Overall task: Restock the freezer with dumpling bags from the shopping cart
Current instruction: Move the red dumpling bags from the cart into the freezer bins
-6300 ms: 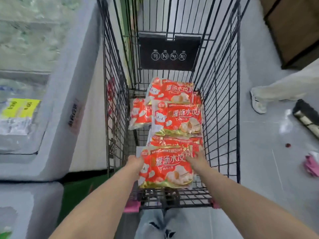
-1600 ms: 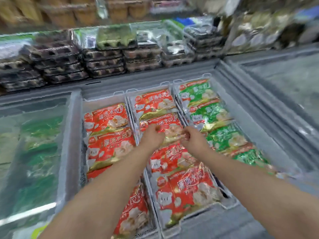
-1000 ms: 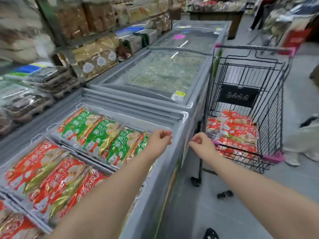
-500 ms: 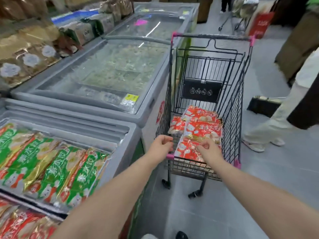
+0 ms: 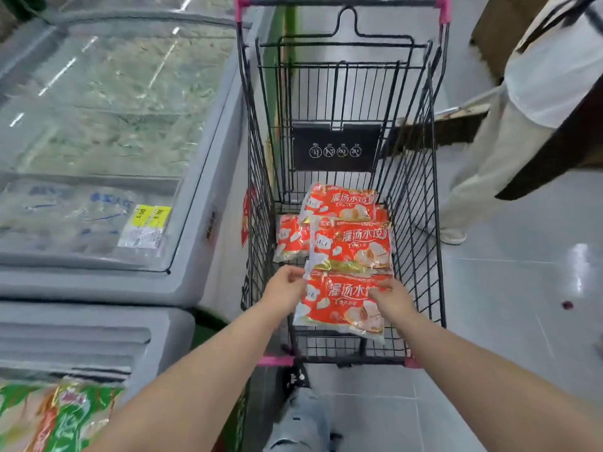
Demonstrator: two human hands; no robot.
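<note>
View from a head camera, looking down into a black wire cart (image 5: 421,223) with pink corner caps, parked just beside a grey chest freezer (image 5: 208,177) on the left.

Both bare arms reach forward into the cart. The left hand (image 5: 284,290) is at the left edge of the nearest bag (image 5: 339,305), its fingers curled at the bag's upper left corner. The right hand (image 5: 391,296) lies on the bag's right side, fingers spread over the top face. The hands are apart, one on each side of this bag; whether they have fully clamped on it cannot be told.

The bag is red and orange, with white lettering and a picture of dumplings. It lies flat at the near end of the cart floor. Beyond it, three more red bags (image 5: 350,246) lie overlapping (one peeks out at the left, partly covered).

The freezer has a closed glass lid (image 5: 98,132) with a yellow price sticker (image 5: 150,213) near its corner. At the bottom left, a green bag (image 5: 62,419) shows in a nearer freezer section.

At the right, another person (image 5: 522,125) in pale trousers and a white top stands on the grey tiled floor (image 5: 505,305), just beside the cart. A broom (image 5: 440,128) shows behind the cart's wires.
</note>
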